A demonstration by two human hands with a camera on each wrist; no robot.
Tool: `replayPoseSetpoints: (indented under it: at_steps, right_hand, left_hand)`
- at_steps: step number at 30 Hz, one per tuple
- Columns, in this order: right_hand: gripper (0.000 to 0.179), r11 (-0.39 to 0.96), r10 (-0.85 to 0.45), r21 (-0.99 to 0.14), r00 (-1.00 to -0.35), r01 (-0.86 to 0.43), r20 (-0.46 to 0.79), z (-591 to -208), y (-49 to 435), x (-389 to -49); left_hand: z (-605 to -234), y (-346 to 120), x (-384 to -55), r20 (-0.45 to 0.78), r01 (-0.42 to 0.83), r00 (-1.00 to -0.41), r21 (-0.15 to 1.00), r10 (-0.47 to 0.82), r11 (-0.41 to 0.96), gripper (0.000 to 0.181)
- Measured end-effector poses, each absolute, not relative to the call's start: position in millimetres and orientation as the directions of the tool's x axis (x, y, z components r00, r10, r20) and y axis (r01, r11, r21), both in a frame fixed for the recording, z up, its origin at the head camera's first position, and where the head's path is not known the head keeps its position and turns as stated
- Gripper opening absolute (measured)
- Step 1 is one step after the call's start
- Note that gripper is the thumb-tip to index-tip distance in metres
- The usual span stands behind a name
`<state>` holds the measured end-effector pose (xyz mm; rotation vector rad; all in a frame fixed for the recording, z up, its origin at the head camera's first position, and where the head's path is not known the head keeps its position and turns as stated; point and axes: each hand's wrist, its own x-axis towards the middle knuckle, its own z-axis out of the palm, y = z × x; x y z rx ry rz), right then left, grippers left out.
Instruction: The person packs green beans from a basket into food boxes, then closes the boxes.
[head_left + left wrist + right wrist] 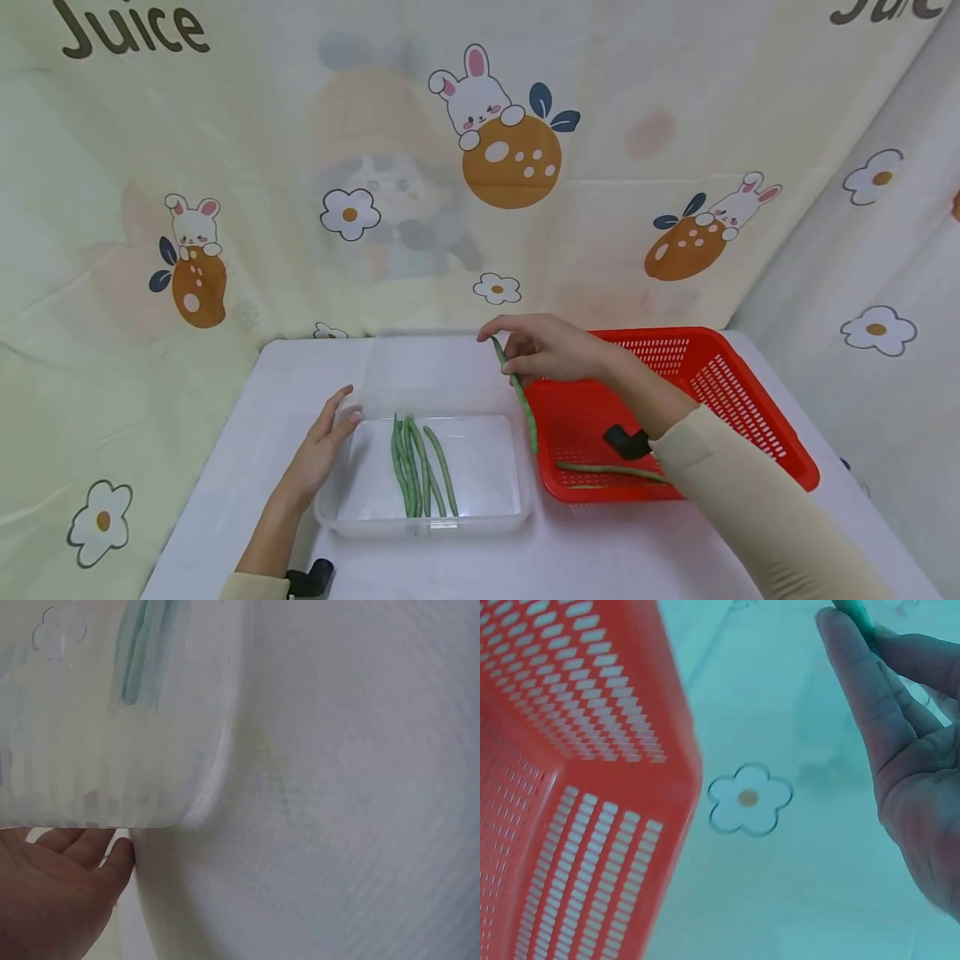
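My right hand point(551, 348) pinches one long green bean point(524, 404) between thumb and fingers, above the gap between the clear box and the red basket. The bean hangs down, slightly slanted; in the right wrist view only a bit of the bean point(856, 616) shows at the fingertips. My left hand point(318, 450) rests at the left wall of the clear plastic box point(491, 523), fingers extended along its rim. Several green beans point(408, 467) lie side by side inside that box. In the left wrist view, the left hand point(64, 889) is against the box's side.
A red perforated basket point(750, 400) stands on the right of the white table point(300, 367), beside the box. Another green bean point(611, 472) lies in it near the front wall. A printed cloth point(420, 275) with rabbits and flowers hangs behind the table.
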<state>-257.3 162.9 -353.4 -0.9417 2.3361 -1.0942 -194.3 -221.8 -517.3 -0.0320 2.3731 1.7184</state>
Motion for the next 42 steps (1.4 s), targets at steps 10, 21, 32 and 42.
replayPoseSetpoints:
  at_steps: [10,21,32,42]
  right_hand:
    - [0.041,0.407,-0.739,-0.807,-0.674,-0.428,-0.015,-353.0,134.6,-246.4]
    - [0.045,0.36,-0.727,-0.806,-0.683,-0.47,0.074,-367.8,101.4,-238.0]
    - [0.046,0.438,-0.682,-0.774,-0.73,-0.458,0.047,-379.6,70.3,-233.6]
    - [0.045,0.456,-0.689,-0.736,-0.722,-0.5,0.064,-401.3,47.4,-237.4]
  left_hand:
    - [-517.5,-221.0,-194.2,-0.188,-0.145,-0.977,0.935,0.104,0.324,0.062]
    - [-518.6,-220.4,-194.0,-0.193,-0.152,-0.976,0.932,0.096,0.33,0.063]
    - [-519.5,-222.0,-195.1,-0.19,-0.15,-0.977,0.934,0.097,0.324,0.064]
    - [-519.1,-222.1,-196.2,-0.179,-0.14,-0.979,0.939,0.102,0.313,0.065]
